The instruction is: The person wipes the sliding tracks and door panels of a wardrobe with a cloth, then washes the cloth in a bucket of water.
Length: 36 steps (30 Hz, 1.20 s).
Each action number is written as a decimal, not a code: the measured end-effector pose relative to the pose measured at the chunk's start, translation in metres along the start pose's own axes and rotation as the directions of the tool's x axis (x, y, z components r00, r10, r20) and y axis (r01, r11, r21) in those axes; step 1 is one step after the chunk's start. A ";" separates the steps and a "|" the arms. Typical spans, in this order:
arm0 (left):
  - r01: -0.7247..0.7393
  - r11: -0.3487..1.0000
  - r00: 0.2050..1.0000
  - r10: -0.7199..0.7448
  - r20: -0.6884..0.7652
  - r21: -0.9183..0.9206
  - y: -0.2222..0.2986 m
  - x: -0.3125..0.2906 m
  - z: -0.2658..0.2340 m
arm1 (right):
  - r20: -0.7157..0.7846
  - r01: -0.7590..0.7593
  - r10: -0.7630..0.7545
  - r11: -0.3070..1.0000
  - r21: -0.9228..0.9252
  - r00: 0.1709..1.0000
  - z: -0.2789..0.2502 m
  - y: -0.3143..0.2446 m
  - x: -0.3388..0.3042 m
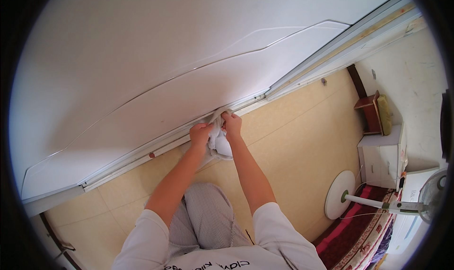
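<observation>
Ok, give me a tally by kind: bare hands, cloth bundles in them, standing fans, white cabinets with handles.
Bare hands: 2 (left hand, right hand)
Pale cloth bundle: 1
Standing fan: 1
White cabinet with handles: 1
Total: 5

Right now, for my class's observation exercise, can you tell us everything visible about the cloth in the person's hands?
The cloth is pale, grey to beige, and looks like soft fabric. It is bunched into a narrow, creased strip, gripped by the left hand and the right hand. Its upper end lies close to the white floor track; whether they touch is unclear. White material shows just below, perhaps part of it, but I cannot tell.
</observation>
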<state>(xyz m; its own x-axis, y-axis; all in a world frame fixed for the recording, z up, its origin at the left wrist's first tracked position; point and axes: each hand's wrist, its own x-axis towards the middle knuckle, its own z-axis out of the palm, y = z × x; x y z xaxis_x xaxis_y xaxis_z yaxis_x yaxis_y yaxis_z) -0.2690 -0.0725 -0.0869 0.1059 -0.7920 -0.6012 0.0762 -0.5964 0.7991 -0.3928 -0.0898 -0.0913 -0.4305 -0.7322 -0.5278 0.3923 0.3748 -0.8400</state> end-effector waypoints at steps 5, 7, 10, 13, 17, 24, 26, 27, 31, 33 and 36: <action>-0.011 0.998 0.993 0.004 0.117 0.057 -0.002 -0.001 -0.011 | -0.048 0.040 -0.036 0.995 0.086 0.998 -0.013 -0.002 0.019; -0.081 0.994 0.975 0.065 0.211 0.068 0.003 -0.012 0.012 | -0.093 0.093 -0.091 0.995 0.019 0.992 -0.025 0.019 0.032; -0.221 0.949 0.967 0.183 0.176 0.227 -0.006 -0.010 -0.005 | -0.075 0.139 -0.148 0.984 -0.114 0.986 0.003 0.026 0.014; -0.258 0.934 0.959 0.217 0.181 0.247 0.004 -0.018 -0.004 | -0.117 0.058 -0.046 0.993 0.098 0.992 -0.011 -0.002 0.017; -0.273 0.890 0.955 0.205 0.214 0.366 0.003 -0.022 -0.010 | -0.007 0.241 -0.253 0.929 -0.280 0.967 0.014 0.029 0.001; -0.379 0.763 0.925 0.327 0.194 0.524 -0.007 -0.027 -0.030 | 0.032 0.303 -0.312 0.887 -0.349 0.949 0.025 0.048 -0.004; -0.335 0.786 0.942 0.293 0.165 0.519 -0.019 -0.026 -0.049 | 0.019 0.291 -0.302 0.896 -0.334 0.953 0.033 0.042 -0.013; -0.308 0.808 0.951 0.263 0.161 0.502 -0.020 -0.026 -0.055 | -0.042 0.169 -0.177 0.974 -0.152 0.983 0.032 0.036 -0.016; -0.365 0.822 0.931 0.322 0.171 0.437 -0.009 -0.040 -0.049 | -0.090 0.265 -0.302 0.919 -0.292 0.949 0.021 0.048 -0.005; -0.298 0.821 0.955 0.251 0.161 0.486 -0.004 -0.043 -0.055 | -0.096 0.242 -0.299 0.890 -0.386 0.949 0.021 0.034 -0.010; -0.337 0.867 0.940 0.291 0.176 0.366 -0.014 -0.037 -0.051 | -0.025 0.352 -0.429 0.773 -0.527 0.903 0.021 0.034 -0.008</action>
<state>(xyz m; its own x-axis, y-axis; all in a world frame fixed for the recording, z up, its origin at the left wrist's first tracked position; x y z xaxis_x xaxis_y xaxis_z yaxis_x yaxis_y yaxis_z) -0.2236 -0.0282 -0.0754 -0.0524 -0.9415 -0.3330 -0.3323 -0.2980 0.8948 -0.3593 -0.0832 -0.1130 -0.5777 -0.8074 -0.1196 -0.2766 0.3315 -0.9020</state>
